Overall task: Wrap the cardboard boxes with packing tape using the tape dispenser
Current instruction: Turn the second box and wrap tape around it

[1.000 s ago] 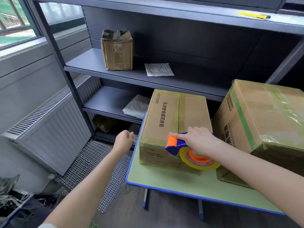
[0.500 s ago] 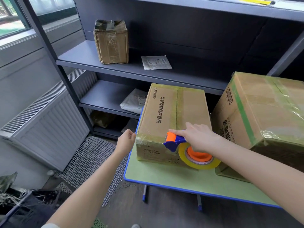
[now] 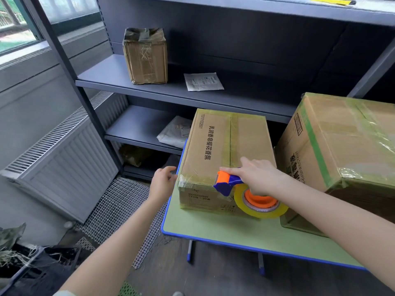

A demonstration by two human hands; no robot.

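Head cam: R hand (image 3: 257, 180) grips tape dispenser (image 3: 229, 183) at box (image 3: 215, 146) edge; L hand (image 3: 162, 180) released, nr corner

I see a dark grey metal shelving unit (image 3: 192, 97) across the back, w/ slanted uprights. A window (image 3: 17, 24) sits top left and daylight comes in from that side. Below it there's a grey wall (image 3: 32, 103) and a white ribbed radiator (image 3: 64, 167), approx. under the sill. A white mesh mat (image 3: 119, 210) lies on the dark floor (image 3: 213, 274) btwn radiator and shelves. In front of the shelves is a green-topped table (image 3: 213, 227) w/ blue edging and blue-tipped legs. Bottom left is a black bin (image 3: 21, 263) holding straw-like stuff.
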